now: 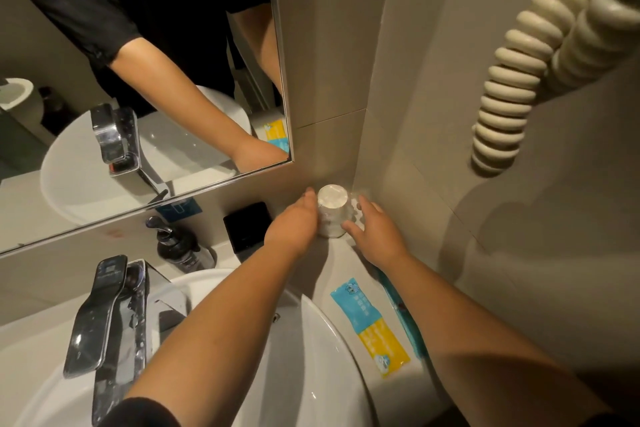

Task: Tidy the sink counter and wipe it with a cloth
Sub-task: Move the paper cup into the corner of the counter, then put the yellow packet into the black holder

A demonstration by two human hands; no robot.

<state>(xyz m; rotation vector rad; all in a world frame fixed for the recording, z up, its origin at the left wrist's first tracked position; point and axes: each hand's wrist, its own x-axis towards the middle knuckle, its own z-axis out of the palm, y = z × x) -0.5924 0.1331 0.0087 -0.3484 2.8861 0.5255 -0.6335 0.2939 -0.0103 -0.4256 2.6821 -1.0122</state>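
Note:
A white paper cup (331, 208) in clear wrapping stands upside down in the far corner of the pale counter (341, 260), where the two walls meet. My left hand (294, 222) is closed around the cup's left side. My right hand (375, 229) sits against its right side with fingers spread, touching crinkled clear wrapping (356, 208) behind it. Whether a second wrapped cup is under that hand I cannot tell. No cloth is in view.
A blue and yellow sachet (369, 324) and a teal packet (403, 315) lie on the counter right of the white basin (322, 357). A black box (247, 227), a dark pump bottle (178, 246) and the chrome tap (107, 319) stand leftward. A coiled cord (512, 80) hangs at right.

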